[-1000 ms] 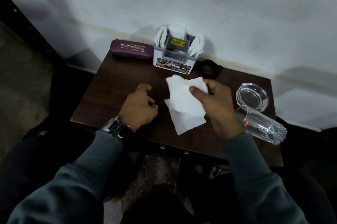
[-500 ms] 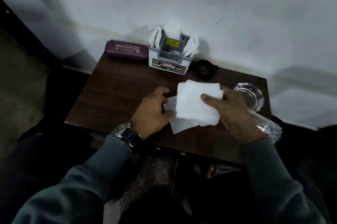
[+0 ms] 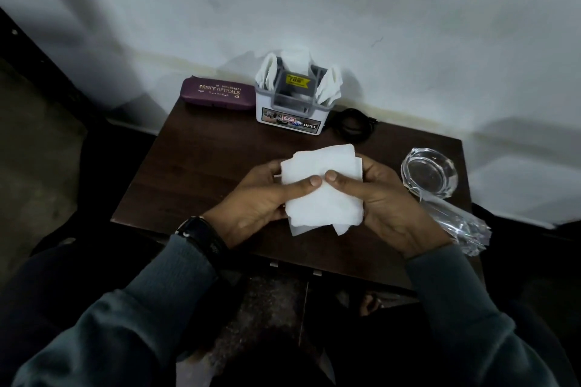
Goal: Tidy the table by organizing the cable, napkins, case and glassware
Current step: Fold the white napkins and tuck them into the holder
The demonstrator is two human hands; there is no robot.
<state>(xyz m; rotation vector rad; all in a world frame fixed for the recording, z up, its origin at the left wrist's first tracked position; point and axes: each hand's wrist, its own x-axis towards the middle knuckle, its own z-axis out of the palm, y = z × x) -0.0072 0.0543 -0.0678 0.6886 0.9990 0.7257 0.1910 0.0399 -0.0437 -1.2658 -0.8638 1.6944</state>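
Observation:
Above the middle of the dark wooden table (image 3: 195, 166), both hands hold a stack of white napkins (image 3: 323, 188). My left hand (image 3: 257, 201) grips its left side, my right hand (image 3: 383, 201) its right side, and the thumbs meet on top. At the back against the wall stands a white and grey napkin holder (image 3: 290, 103) with napkins in it. A maroon glasses case (image 3: 218, 97) lies to its left, and a coiled black cable (image 3: 355, 124) lies to its right. A round glass ashtray (image 3: 429, 172) sits at the right, with a drinking glass (image 3: 456, 223) lying on its side in front of it.
A white wall rises directly behind the table. Dark floor and a dark frame lie to the left. The table's front edge is just below my wrists, and the lying glass reaches the front right corner.
My left hand has come over from the table and taken hold of the napkins. The loose sheets have been gathered into a folded stack between both hands.

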